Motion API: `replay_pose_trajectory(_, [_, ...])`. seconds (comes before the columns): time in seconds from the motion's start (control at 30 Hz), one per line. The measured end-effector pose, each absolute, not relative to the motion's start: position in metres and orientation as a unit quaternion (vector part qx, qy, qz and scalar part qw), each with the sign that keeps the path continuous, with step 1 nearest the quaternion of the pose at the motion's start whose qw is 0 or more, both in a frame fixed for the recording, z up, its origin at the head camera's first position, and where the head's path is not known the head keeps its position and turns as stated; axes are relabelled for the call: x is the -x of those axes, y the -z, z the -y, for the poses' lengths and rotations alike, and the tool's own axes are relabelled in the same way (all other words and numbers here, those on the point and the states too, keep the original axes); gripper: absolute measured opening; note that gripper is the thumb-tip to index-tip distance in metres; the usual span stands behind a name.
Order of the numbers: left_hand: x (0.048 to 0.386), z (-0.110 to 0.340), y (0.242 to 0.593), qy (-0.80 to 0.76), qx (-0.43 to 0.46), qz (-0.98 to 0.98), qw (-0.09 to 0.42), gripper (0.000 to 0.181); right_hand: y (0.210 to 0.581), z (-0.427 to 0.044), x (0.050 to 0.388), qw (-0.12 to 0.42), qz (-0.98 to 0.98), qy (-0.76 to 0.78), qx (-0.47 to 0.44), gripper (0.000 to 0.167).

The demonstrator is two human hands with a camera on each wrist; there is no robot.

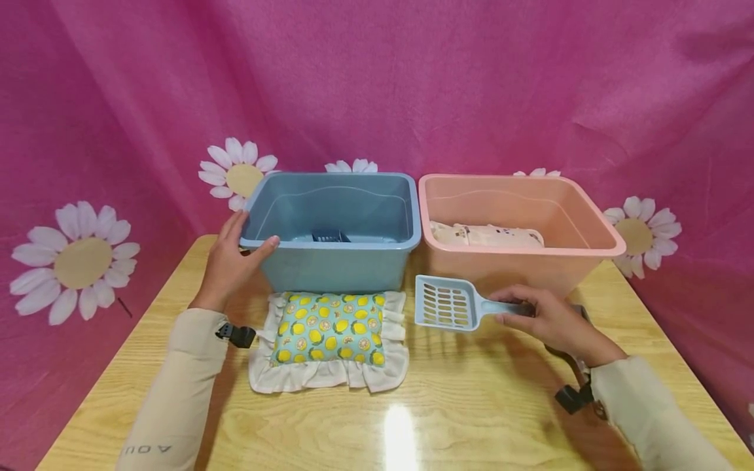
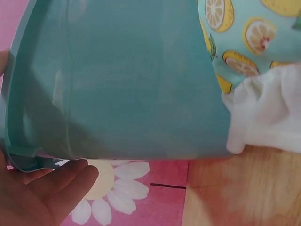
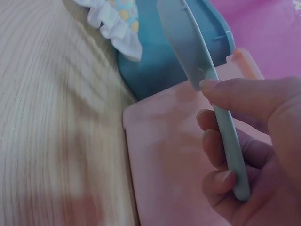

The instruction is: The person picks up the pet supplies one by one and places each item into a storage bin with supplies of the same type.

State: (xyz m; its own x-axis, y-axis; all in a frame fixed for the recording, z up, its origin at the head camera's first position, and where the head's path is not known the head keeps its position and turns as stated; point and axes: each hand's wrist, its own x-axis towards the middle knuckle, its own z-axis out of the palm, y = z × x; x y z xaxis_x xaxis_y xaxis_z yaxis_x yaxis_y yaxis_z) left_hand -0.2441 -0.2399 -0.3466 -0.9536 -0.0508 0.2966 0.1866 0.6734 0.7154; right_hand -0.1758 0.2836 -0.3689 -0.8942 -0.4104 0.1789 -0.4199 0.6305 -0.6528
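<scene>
Scoop point(image 1: 471, 305) sits raised over table point(image 1: 330, 432), before pink bin point(image 1: 495, 266); right hand point(image 1: 554, 320) grips handle point(image 3: 228, 143), presumably leaving slotted head free. Left hand point(image 1: 226, 260) spread wide at blue bin's point(image 1: 338, 269) corner, likely steadying it. Pillow point(image 1: 330, 330) close in front, blocking that side. Dark slotted thing point(image 1: 330, 236) inside blue, pale roll point(image 1: 501, 237) inside pink.

My head camera looks forward and down on the bench point(image 1: 471, 405); my wrist cameras, much closer, both partly catch the blue bin point(image 1: 336, 269) and frilled cushion point(image 1: 330, 328).
</scene>
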Motion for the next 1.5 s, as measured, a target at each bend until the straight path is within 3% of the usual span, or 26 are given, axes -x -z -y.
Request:
replay_pose_trajectory(0.5, [0.246, 0.24, 0.338, 0.393, 0.039, 0.904, 0.164, 0.088, 0.35, -0.274, 0.176, -0.001, 0.866, -0.429, -0.257, 0.025])
replay_pose_trajectory(1.23, [0.25, 0.239, 0.339, 0.388, 0.024, 0.912, 0.134, 0.096, 0.311, -0.259, 0.18, 0.031, 0.86, -0.402, -0.313, 0.025])
replay_pose_trajectory(1.5, [0.249, 0.238, 0.344, 0.387, 0.034, 0.912, 0.134, 0.096, 0.3, -0.254, 0.18, 0.044, 0.874, -0.385, -0.295, 0.029])
